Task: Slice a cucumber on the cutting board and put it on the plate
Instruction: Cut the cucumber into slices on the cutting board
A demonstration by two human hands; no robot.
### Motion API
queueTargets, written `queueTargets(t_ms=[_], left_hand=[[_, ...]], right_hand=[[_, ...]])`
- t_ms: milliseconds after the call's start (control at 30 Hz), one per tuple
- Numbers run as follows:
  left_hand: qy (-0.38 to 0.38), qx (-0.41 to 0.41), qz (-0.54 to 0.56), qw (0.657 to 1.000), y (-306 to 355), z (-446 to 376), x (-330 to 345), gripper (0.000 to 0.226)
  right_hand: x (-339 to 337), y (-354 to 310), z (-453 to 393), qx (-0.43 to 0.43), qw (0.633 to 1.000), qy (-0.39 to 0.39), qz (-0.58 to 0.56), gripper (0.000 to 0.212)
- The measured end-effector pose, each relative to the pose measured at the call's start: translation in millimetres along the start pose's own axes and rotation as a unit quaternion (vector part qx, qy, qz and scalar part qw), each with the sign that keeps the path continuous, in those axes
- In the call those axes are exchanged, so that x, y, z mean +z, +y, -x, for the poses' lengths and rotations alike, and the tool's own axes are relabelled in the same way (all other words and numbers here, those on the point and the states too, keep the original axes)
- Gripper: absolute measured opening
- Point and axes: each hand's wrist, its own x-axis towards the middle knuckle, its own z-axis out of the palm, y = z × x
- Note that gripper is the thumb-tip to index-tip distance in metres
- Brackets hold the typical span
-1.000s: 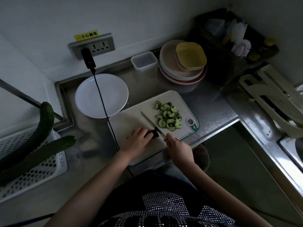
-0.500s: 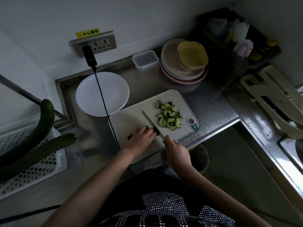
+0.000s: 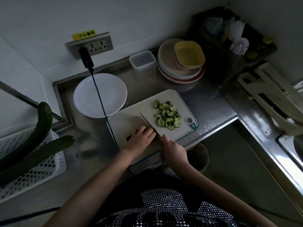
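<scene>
Compared with a second ago, little has shifted: the knife (image 3: 150, 126) blade stays angled across the cutting board (image 3: 131, 122), and the left hand (image 3: 141, 138) has crept slightly along the remaining cucumber piece (image 3: 128, 138). Left-hand fingers (image 3: 151, 133) are curled over this dark stub, pressing it to the board, so only its dark green end shows beyond the hand. Right hand (image 3: 174, 149) grips the knife handle, forefinger extended toward the blade; the blade rests just beside the left fingertips. Cut slices (image 3: 168, 115) lie in a loose heap on the board's right half, pale green inside with dark rinds, mostly half-moons, some overlapping. White plate (image 3: 85, 97) sits on the steel desk (image 3: 205, 108) just beyond the board's left corner, bare of cucumber. A black cable (image 3: 101, 102) from the wall socket (image 3: 93, 45) crosses the plate. Two whole cucumbers (image 3: 39, 136) lean in a white perforated basket (image 3: 41, 174) at far left. Stacked dishes (image 3: 180, 63) and a clear container (image 3: 142, 59) stand by the wall.
</scene>
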Motion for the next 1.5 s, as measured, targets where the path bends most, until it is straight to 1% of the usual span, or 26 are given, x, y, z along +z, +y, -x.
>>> queueTargets(t_ms=[67,133,233,333,433,533,633,700,767,833,867,967,1000,1100,1133,1233,1300,1400,1500], left_hand=[[-0.003,-0.003,-0.001,1.000,-1,-1,2,0.034],[-0.003,-0.008,0.004,1.000,0,-1,3,0.032],[0.008,-0.022,0.014,1.000,2,0,3,0.030],[0.027,-0.013,0.011,0.999,3,1,1,0.029],[0.033,-0.004,-0.005,0.999,4,1,2,0.032],[0.012,-0.005,-0.011,1.000,3,1,3,0.039],[-0.002,-0.010,-0.008,1.000,2,2,2,0.039],[0.001,-0.009,0.004,1.000,3,1,1,0.038],[0.006,-0.004,0.011,1.000,3,1,0,0.036],[0.011,0.001,0.013,1.000,4,0,-2,0.035],[0.014,0.004,0.019,1.000,4,1,-2,0.036],[0.008,0.002,0.039,0.999,4,1,-3,0.053],[0.007,0.001,0.038,0.999,3,1,-3,0.053],[0.000,-0.002,0.033,0.999,3,1,-3,0.037],[-0.003,0.000,0.030,1.000,3,1,-3,0.035],[-0.002,0.013,0.022,1.000,2,1,-4,0.033],[0.005,0.020,0.025,0.999,0,3,-4,0.031],[0.009,0.017,0.031,0.999,-1,5,-4,0.030],[0.021,0.009,0.031,0.999,0,4,-8,0.032]], right_hand=[[-1,0,-1,0.003,1.000,0.006,-0.021,0.017],[-3,1,0,0.011,0.998,0.029,-0.054,0.007],[-7,1,3,0.018,0.993,0.066,-0.100,0.015],[-8,-1,5,0.009,0.991,0.086,-0.106,0.017],[-5,-1,5,0.000,0.993,0.073,-0.094,0.018],[-3,0,4,-0.002,0.994,0.063,-0.090,0.018],[-2,0,3,-0.006,0.995,0.058,-0.083,0.019],[-2,0,3,-0.011,0.996,0.058,-0.073,0.019],[-1,2,1,-0.015,0.997,0.046,-0.057,0.016],[1,3,-1,-0.012,0.999,0.025,-0.040,0.010],[1,3,-1,-0.008,0.999,0.017,-0.035,0.009],[2,5,-3,-0.004,0.999,0.015,-0.029,0.011],[2,5,-2,-0.004,0.999,0.015,-0.029,0.011],[3,5,-2,-0.003,0.999,0.017,-0.033,0.010],[3,6,-4,0.002,0.999,0.016,-0.041,0.009],[-3,9,-7,0.027,0.994,0.011,-0.109,0.013],[-7,10,-6,0.041,0.986,0.028,-0.159,0.019],[-11,9,0,0.049,0.983,0.055,-0.168,0.018],[-11,7,4,0.040,0.986,0.059,-0.151,0.019]])
